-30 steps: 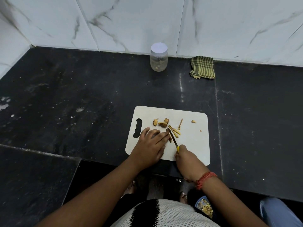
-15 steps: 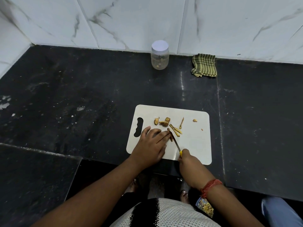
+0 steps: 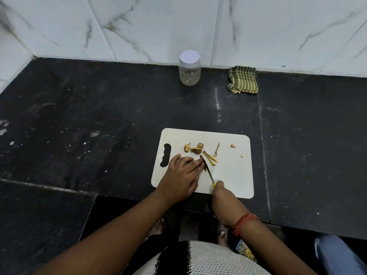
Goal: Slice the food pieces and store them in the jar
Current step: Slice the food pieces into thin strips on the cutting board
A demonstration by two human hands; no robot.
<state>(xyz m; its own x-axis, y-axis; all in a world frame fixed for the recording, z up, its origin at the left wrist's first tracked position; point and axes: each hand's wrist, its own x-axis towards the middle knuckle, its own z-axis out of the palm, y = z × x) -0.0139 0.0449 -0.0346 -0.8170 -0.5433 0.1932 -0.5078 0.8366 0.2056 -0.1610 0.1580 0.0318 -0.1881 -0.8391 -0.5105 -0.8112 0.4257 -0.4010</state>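
Note:
A white cutting board [image 3: 232, 175] lies on the black counter in front of me. Several yellow-brown food pieces [image 3: 200, 150] are scattered across its upper half. My left hand [image 3: 180, 178] rests on the board, its fingertips holding down a small piece [image 3: 203, 160] beside the blade. My right hand [image 3: 223, 197] grips a knife [image 3: 208, 171] with a yellow handle; the thin blade points up and left against that piece. A clear jar [image 3: 189, 68] with a white lid on stands far back by the wall.
A folded green checked cloth [image 3: 242, 80] lies by the marble wall, right of the jar. The black counter [image 3: 99, 126] has a step edge near me on the left. A blue object [image 3: 337, 253] shows at the lower right, below the counter.
The knife blade has slid a little toward me along the piece while my left hand keeps holding it. The view has shifted slightly.

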